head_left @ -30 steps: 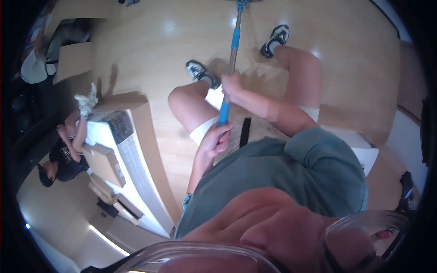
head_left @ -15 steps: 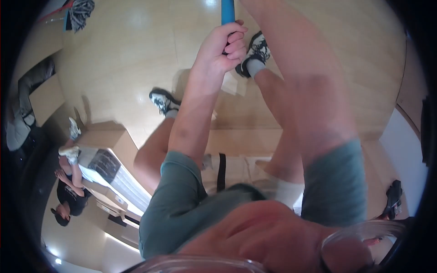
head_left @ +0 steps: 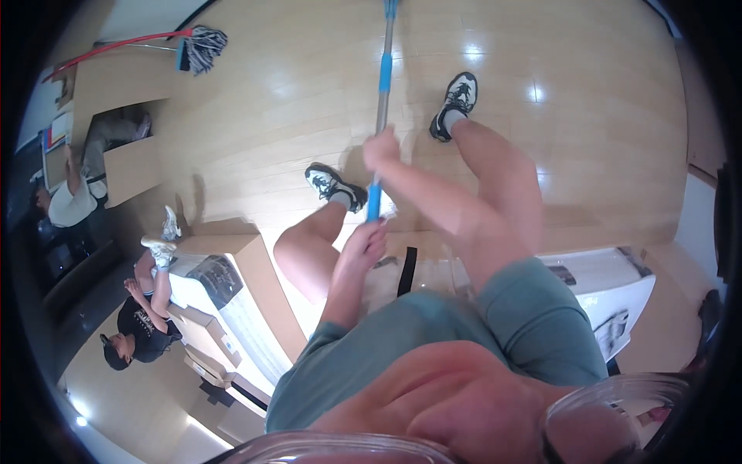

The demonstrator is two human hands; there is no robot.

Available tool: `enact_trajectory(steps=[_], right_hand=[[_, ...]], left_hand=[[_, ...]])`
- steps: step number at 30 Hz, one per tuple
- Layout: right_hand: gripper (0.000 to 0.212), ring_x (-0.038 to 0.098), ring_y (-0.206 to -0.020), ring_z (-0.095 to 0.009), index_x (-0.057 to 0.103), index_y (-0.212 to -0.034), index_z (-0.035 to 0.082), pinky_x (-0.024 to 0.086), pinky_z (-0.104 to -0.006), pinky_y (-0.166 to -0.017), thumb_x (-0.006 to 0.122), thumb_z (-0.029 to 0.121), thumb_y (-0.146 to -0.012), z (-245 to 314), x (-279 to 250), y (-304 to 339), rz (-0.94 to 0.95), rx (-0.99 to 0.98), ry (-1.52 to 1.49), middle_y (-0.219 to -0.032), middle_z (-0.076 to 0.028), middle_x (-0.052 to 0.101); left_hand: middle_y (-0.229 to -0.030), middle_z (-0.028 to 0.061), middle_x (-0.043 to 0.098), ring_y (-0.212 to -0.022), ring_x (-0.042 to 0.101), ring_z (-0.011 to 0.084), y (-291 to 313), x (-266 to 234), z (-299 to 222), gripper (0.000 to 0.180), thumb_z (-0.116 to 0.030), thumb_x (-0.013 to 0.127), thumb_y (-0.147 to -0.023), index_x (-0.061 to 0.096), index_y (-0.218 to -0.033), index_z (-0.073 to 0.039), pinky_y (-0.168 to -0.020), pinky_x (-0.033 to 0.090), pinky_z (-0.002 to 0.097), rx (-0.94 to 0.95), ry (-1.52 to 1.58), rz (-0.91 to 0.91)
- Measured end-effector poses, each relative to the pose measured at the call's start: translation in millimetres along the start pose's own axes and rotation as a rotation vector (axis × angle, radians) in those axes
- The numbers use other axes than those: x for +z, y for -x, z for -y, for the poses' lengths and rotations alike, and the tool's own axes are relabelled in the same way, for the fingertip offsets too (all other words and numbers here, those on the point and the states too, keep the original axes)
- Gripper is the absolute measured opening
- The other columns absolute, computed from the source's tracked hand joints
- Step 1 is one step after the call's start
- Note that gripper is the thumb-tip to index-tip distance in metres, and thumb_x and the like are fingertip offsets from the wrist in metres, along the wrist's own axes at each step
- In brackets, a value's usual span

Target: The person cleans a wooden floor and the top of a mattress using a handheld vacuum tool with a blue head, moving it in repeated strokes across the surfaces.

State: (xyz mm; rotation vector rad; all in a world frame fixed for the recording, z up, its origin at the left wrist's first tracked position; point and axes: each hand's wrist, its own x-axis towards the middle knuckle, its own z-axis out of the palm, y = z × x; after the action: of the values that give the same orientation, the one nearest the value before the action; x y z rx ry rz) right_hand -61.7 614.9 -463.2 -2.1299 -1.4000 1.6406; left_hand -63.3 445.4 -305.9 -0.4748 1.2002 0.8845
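Observation:
A long silver pole with blue sleeves runs from close to my body up to the top edge of the view. My left hand is closed around its lower end, by a blue grip section. Higher up, my right hand wraps round the silver shaft, slightly blurred. A blue fitting shows at the pole's far end, and whatever lies beyond it is cut off. My shoes stand apart on either side of the pole, on the wooden floor.
At the far left lie a string mop with a red handle and a blue-headed tool. A person in a dark shirt is beside a plastic-wrapped package; another in a white top is further left. A white wrapped package lies behind me.
Both hands have come back closer to my body with the pole. My right hand, out of view before, now shows. The view has shifted, revealing more floor ahead.

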Motion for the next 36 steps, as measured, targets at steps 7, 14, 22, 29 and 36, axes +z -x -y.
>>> enact_trajectory(steps=[7,14,22,29,36], right_hand=[[0.024,0.060,-0.061,-0.023,0.031,-0.114,0.005,0.058,-0.0417,-0.056,0.047,0.002,-0.097,-52,3,297,0.770,0.431,-0.724,-0.085,-0.012,0.052],[0.009,0.060,-0.066,-0.023,0.040,-0.106,0.003,0.059,-0.0431,-0.063,0.044,0.004,-0.099,-125,-23,365,0.701,0.611,-0.618,-0.078,-0.009,0.052],[0.010,0.050,-0.043,-0.019,0.052,-0.087,0.003,0.040,-0.0362,-0.037,0.057,0.010,-0.090,-145,-85,192,0.164,0.219,-0.493,-0.063,-0.006,0.053],[0.024,0.055,-0.046,-0.019,0.057,-0.093,-0.003,0.043,-0.0356,-0.040,0.062,0.021,-0.092,-69,-182,-41,0.094,-0.098,-0.236,-0.064,-0.008,0.057],[0.021,0.068,-0.058,-0.030,0.067,-0.087,-0.002,0.056,-0.0428,-0.054,0.063,0.018,-0.083,11,-268,-311,-0.038,-0.751,1.024,-0.072,-0.017,0.070]], left_hand=[[-0.054,-0.0066,0.034,-0.033,0.028,0.0041,267,-117,80,0.028,-0.007,0.059,-0.096,0.051,-0.122,-0.001,-0.029,0.020,0.0228,-0.143,-0.181,0.034],[-0.054,-0.0041,0.041,-0.035,0.042,0.0085,278,-166,170,0.025,-0.016,0.069,-0.094,0.055,-0.111,-0.004,-0.031,0.039,0.0272,-0.200,-0.267,0.196],[-0.050,0.0003,0.044,-0.037,0.041,0.0129,108,-28,192,0.034,-0.038,0.065,-0.097,0.052,-0.081,-0.010,-0.036,0.030,0.0262,0.100,-0.060,0.196],[-0.055,-0.0007,0.045,-0.040,0.043,0.0124,-65,125,106,0.028,-0.026,0.060,-0.097,0.047,-0.076,-0.013,-0.038,0.032,0.0282,-0.013,0.112,0.377],[-0.057,0.0024,0.046,-0.039,0.043,0.0137,-195,286,-21,0.011,-0.013,0.055,-0.094,0.048,-0.086,-0.009,-0.035,0.034,0.0306,0.086,0.096,0.286]])
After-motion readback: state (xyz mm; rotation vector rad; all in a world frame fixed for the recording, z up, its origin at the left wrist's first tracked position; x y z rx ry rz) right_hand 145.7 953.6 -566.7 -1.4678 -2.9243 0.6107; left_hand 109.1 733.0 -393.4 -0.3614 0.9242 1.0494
